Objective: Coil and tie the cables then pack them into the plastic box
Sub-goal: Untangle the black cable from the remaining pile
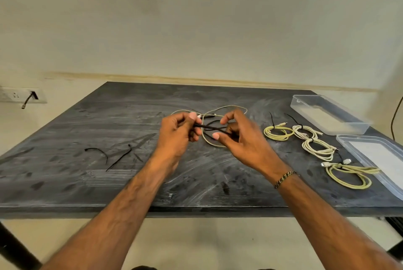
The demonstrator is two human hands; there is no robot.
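We are pinching a black cable [210, 127] between both hands above the table [91, 184] — left hand [176, 132] thumb and fingers are closing on one end, right hand [242, 139] fingers are curling round the other. A loose pale cable [220, 109] is lying just beyond and under our fingertips, looping behind the black one and partly blocking it. Right of the right fingers, four tied coils are sitting in a row: yellow coil [278, 133], white coil [305, 131], second white coil [318, 148], second yellow coil [351, 173]. Further right — the plastic box [331, 115] and its lid [370, 154]. Left of the left fingers, two black zip ties [109, 157] are lying apart. The dark tabletop is looking scuffed; a pale wall [196, 30] is standing behind, with a socket [19, 95] at far left.
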